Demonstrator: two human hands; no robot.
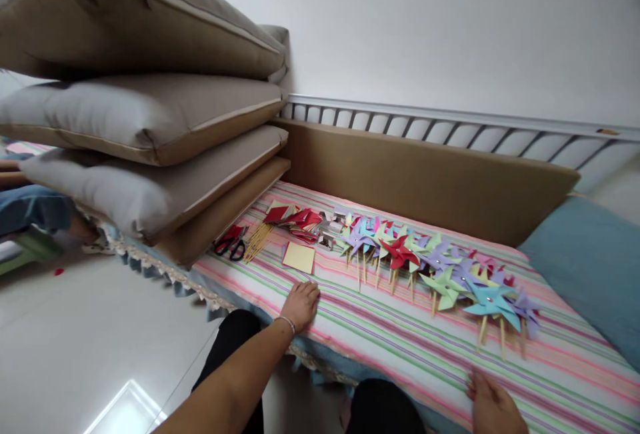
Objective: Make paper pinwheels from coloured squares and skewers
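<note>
My left hand (301,305) rests on the striped cloth (380,334) near its front edge, fingers loosely bent and holding nothing that shows. Just beyond it lies a small stack of square paper sheets (299,258), pale yellow on top. Low at the right, my right hand (493,407) is over the cloth, slightly blurred, with its fingers apart and nothing visible in them. Beyond that hand, rows of paper pinwheels (493,299) on wooden sticks lie in blue, green, purple, red and other colours.
Scissors (231,246), wooden sticks (257,242) and red paper pieces (304,221) lie at the left of the cloth. Stacked grey-brown cushions (200,174) rise beside them. A brown panel (425,177) stands behind, and a blue cushion (585,267) at right. Someone's jeans leg (35,207) shows far left.
</note>
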